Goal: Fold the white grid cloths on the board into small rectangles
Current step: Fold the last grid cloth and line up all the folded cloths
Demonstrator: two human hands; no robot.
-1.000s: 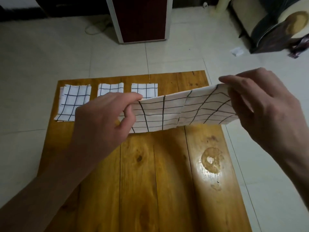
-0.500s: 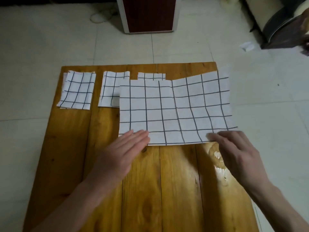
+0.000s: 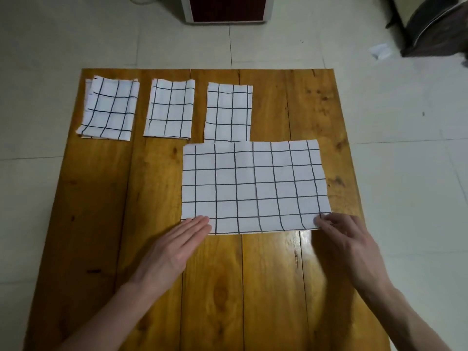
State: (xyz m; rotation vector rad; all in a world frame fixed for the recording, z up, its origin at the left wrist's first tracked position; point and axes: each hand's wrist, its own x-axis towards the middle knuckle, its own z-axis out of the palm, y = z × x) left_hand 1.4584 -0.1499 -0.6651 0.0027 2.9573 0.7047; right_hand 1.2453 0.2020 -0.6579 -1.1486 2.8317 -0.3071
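Board (image 3: 101,224), flat left hand (image 3: 177,247) on cloth (image 3: 253,186)

A large white grid cloth (image 3: 253,187) lies flat at the centre right of the frame on the wooden board (image 3: 101,224), which rests on a pale tiled floor (image 3: 50,46). The left hand (image 3: 177,247) lies flat with straight fingers on the cloth's lower left corner, and the right hand (image 3: 347,239) touches its lower right corner. Three small folded cloths (image 3: 169,108) sit in a row across the upper left of the board.
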